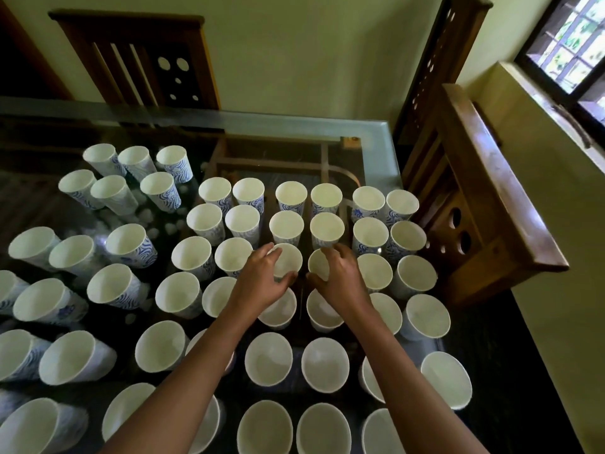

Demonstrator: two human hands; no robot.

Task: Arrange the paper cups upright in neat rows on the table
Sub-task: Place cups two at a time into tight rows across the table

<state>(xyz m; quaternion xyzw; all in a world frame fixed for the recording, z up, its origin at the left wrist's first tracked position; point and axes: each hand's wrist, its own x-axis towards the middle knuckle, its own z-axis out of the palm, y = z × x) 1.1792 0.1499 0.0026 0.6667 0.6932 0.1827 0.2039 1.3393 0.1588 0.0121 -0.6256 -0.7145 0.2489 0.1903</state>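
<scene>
Paper cups (286, 226): thin white paper, tapered round shape, rolled rims, plain matte white inside, blue swirl print outside. Some blue lettering on a few walls, too small to read. All seen stand mouth up.

Bench (294, 124): clear glass top with a frosted greenish edge, brown wooden frame showing through it, and cup reflections on the glass.

Side chair (491, 178): dark varnished wood, slatted back with round cut-out holes, pulled up to the bench's right edge.

Cups just left of the side chair stand in straight rows, six across, rims close together. Cups well left of the side chair are looser: uneven gaps, lines crooked.

Left hand (262, 276): partly closed, fingertips over the far rim and thumb on the near rim of the left cup (289, 258), which sits in the third row, four cups left of the side chair.

Right hand (340, 280): same curled grip, pinching the rim of the right cup (317, 263), next in that row toward the side chair. Both forearms are bare and reach over the near rows.

Second chair (137, 54): same wood, beyond the bench, well left of the side chair. Barred window (569, 44) above the side chair. Wall is a smooth pale yellow-green.
</scene>
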